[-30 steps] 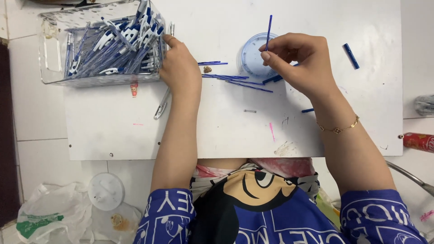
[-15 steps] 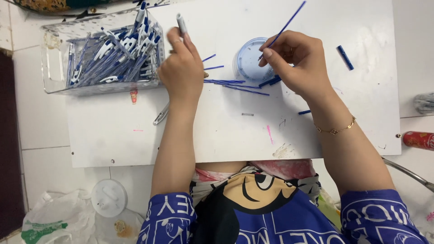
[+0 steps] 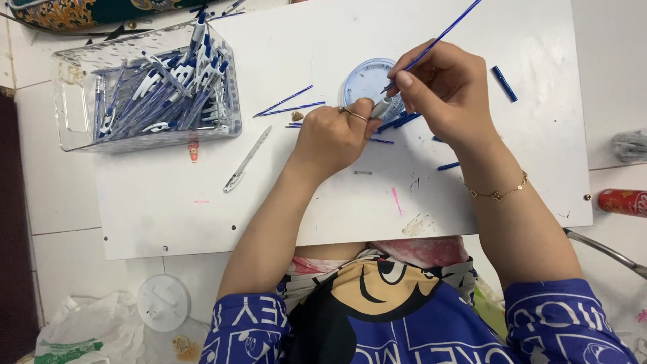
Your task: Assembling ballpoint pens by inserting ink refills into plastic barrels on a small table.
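Note:
My left hand (image 3: 333,135) is closed around a pen barrel (image 3: 381,108) whose clear tip points right. My right hand (image 3: 441,91) pinches a thin blue ink refill (image 3: 445,32) that slants up to the right, its lower end meeting the barrel's tip. Both hands hover over the white board (image 3: 337,195), just in front of a round clear-blue lid (image 3: 364,77). Loose blue refills (image 3: 286,104) lie on the board left of my left hand.
A clear plastic box (image 3: 74,114) full of blue-and-white pens stands at the back left. One pen (image 3: 247,160) lies alone on the board. A small spring (image 3: 362,172), a blue cap piece (image 3: 504,83) and a red can (image 3: 623,201) lie nearby.
My left hand moved right from the pen box, carrying a pen barrel to my right hand. The refill in my right hand tilted and now meets the barrel.

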